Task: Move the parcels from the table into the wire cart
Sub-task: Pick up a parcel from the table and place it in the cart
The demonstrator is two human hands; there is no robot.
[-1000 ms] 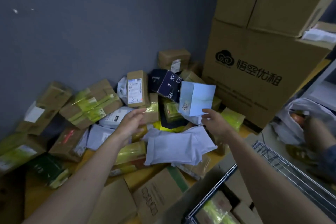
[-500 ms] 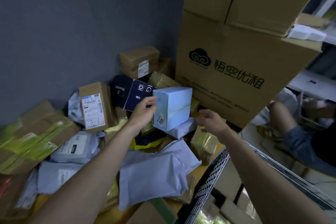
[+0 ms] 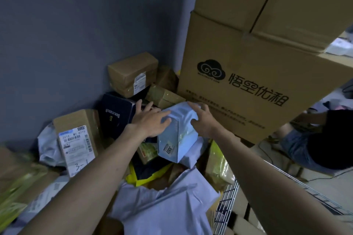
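Observation:
A light blue box [image 3: 177,135] wrapped in shiny film, with a small label reading 3003, sits atop the parcel pile against the grey wall. My left hand [image 3: 150,120] grips its left top edge, thumb on the blue face and fingers reaching over the back. My right hand [image 3: 202,118] grips its right top edge with curled fingers. The wire cart [image 3: 227,206] shows its rim at the lower right, with cardboard boxes inside.
A dark navy box [image 3: 116,114], a labelled brown carton marked 3-1 [image 3: 78,139], brown cartons [image 3: 131,74], grey mailer bags [image 3: 162,206] and yellow-green wrapped parcels [image 3: 217,168] surround it. Large stacked cartons [image 3: 257,74] stand right. Another person [image 3: 313,139] sits at far right.
Both hands have closed in on the light blue box: the left slid from its side onto its top, the right reached up and took the other edge. The view shifted right and closer.

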